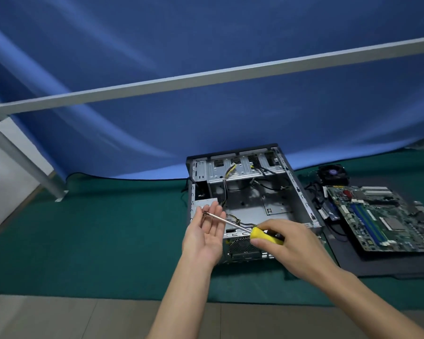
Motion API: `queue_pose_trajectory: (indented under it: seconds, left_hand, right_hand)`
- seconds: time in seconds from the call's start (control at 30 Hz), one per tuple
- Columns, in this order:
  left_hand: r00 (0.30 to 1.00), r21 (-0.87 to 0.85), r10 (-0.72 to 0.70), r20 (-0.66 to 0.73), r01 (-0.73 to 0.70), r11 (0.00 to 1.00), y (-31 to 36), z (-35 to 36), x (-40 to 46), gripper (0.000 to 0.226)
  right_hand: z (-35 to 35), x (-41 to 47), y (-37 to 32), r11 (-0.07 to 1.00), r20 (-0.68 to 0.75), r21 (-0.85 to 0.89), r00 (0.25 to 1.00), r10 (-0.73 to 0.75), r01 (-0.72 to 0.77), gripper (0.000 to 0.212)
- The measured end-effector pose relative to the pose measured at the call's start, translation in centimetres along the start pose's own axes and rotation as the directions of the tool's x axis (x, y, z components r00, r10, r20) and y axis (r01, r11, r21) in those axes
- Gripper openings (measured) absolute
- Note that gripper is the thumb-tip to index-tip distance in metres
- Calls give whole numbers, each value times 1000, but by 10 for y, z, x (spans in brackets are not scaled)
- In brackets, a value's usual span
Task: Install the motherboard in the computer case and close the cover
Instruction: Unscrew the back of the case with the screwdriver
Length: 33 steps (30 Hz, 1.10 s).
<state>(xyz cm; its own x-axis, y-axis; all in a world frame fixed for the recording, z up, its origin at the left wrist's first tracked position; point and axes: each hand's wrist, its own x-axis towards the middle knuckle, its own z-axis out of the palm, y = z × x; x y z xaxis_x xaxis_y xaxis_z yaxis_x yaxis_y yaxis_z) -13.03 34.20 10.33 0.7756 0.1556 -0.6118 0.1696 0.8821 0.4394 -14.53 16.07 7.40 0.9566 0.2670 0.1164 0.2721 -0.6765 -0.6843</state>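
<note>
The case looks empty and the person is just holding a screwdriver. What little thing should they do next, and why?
Probably set the screwdriver down. The right hand grips its yellow handle while the tip rests on the open left hand, yet the motherboard lies outside on a dark panel, right of the open case. Lifting the board in likely needs free hands.

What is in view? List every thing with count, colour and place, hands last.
case: one, grey metal with dark edges, open, on the mat at centre
motherboard: one, green, on a black panel right of the case
panel: one, black, flat on the mat at right
fan: one, black, behind the motherboard
mat: one, green, covers the work surface
cloth: one, blue, hangs behind the case
bar: one, white, slants across in front of the cloth
screwdriver: one, yellow handle, metal shaft, over the case's near end
left hand: open, palm up, the shaft's tip lies at its fingers
right hand: grips the screwdriver handle
</note>
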Motion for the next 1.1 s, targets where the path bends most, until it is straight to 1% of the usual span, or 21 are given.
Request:
queue_pose_trajectory:
  seconds: [0.2,0.27,0.37,0.43,0.47,0.6,0.7,0.77,0.83,0.97,1.1]
  left_hand:
    - [1000,11,19,-21,-19,1000,-9,-6,-13,21]
    - [1000,12,23,-19,-22,1000,-10,-4,-16,21]
    - [997,25,66,-51,-64,998,-17,-7,-21,20]
    - [994,46,97,-48,-95,994,-21,-11,-24,19]
    - [992,47,116,-43,-114,992,-22,-13,-25,19]
    - [979,-11,193,-72,-194,981,-23,-27,-26,18]
    - [976,-20,198,-86,-201,979,-29,-37,-23,19]
    - [975,-2,197,-106,-198,980,-34,-46,-18,19]
    - [977,17,193,-92,-192,981,-38,-52,-11,21]
    - [973,54,214,-89,-210,976,-37,-69,1,24]
    - [979,120,160,-129,-145,982,-42,-88,11,28]
  right_hand:
    - [-7,-16,1,999,15,-38,1000,4,-4,36]
    - [-10,-19,-2,999,31,-40,1000,3,-2,34]
    - [-14,-25,-2,998,62,-59,998,13,-9,31]
    - [-15,-29,-2,1000,93,-8,995,27,-27,34]
    - [-15,-30,-4,998,116,38,993,36,-40,32]
    - [-6,-28,-8,966,250,205,963,104,-157,13]
    - [0,-26,-6,949,311,220,938,153,-228,19]
    - [3,-25,-3,934,350,226,918,188,-277,18]
    - [7,-24,1,915,376,248,902,210,-317,15]
    - [22,-21,5,871,443,293,863,242,-394,24]
    - [41,-25,4,849,516,216,794,321,-483,41]
